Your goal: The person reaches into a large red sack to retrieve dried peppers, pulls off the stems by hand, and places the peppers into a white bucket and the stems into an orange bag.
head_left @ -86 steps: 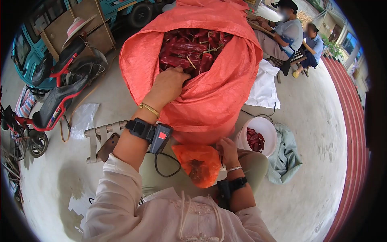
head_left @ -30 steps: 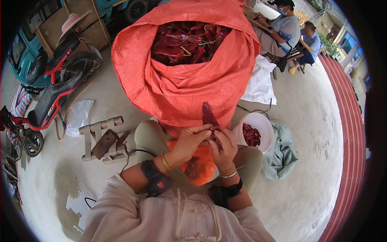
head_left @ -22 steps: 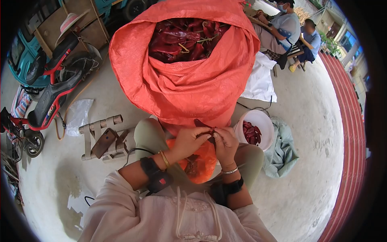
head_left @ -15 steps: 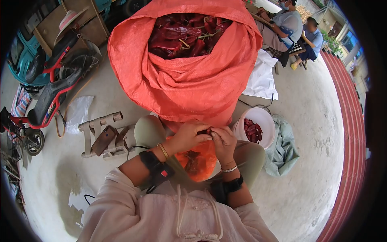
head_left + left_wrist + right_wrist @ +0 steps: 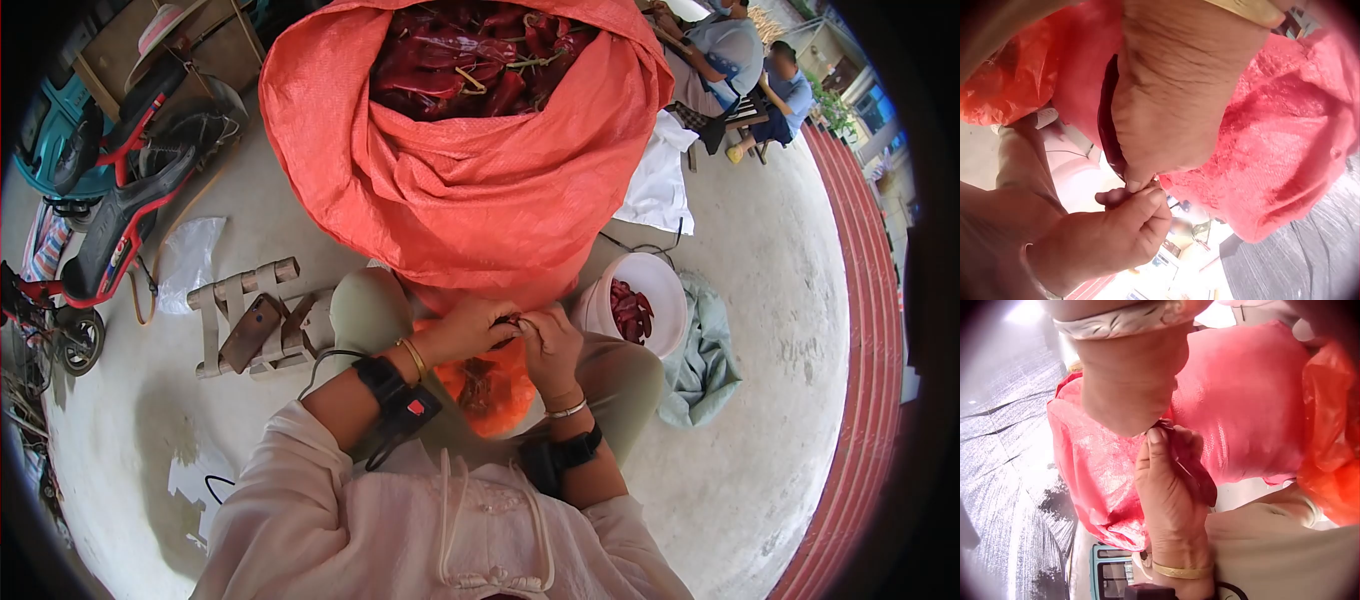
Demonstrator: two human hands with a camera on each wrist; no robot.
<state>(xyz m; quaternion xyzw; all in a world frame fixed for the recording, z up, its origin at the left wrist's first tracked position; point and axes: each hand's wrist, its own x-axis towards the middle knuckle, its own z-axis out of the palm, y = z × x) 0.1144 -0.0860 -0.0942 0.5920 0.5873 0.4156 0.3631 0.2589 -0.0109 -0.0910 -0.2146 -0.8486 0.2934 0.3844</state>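
Note:
In front of the lap my left hand (image 5: 468, 332) and right hand (image 5: 551, 352) meet at a dark red dried chili pepper (image 5: 1195, 470). My left hand grips its body, which lies along the palm in the right wrist view. The right thumb and fingers pinch at its stem end, where the fingertips of both hands meet. From the head only a bit of the pepper shows. Beyond the hands stands a big red woven sack (image 5: 490, 215), its mouth rolled back over many chili peppers (image 5: 435, 75). Below the hands an orange plastic bag (image 5: 505, 395) holds dark bits.
To the right, a white bucket (image 5: 677, 300) contains several red chilies (image 5: 630, 312), beside a crumpled grey-green sack (image 5: 708, 370). On the left a phone (image 5: 252, 332) lies on a low strapped stool (image 5: 222, 292). A red-and-black scooter (image 5: 120, 215) stands farther left. Two people sit at the back right.
My left hand has come from the sack's mouth down to the right hand with a chili pepper. The pepper first pointed away from me; now it is turned in and mostly covered by the fingers.

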